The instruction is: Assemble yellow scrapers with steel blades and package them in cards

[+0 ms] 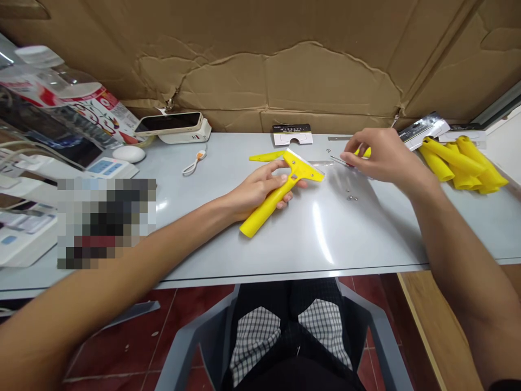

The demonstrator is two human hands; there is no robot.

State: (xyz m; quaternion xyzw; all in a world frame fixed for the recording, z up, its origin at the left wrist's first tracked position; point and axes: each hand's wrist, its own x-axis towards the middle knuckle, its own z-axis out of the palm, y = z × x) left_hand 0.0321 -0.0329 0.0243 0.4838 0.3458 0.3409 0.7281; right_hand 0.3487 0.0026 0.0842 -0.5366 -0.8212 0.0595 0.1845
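My left hand [260, 187] is wrapped round the handle of a yellow scraper [266, 209], whose wide head tilts up and to the right. Two screws show in that head, and a blade edge lines its top. Behind it lies a narrow yellow strip [260, 157]. Over the table to the right, my right hand [380, 155] pinches a small screwdriver [337, 159]; its thin metal shaft points left and the fingers mostly hide its handle. A bit of yellow shows behind those fingers. Several small screws [352, 198] lie on the table below this hand.
Several yellow scraper handles [468, 163] are piled at the right by packaging cards [423, 130]. Another card [292, 134] stands at the back. To the left are a phone [169, 124], a short cable [195, 163], a mouse [129, 153], bottles [100, 108] and power strips [24, 233]. Cardboard walls the back.
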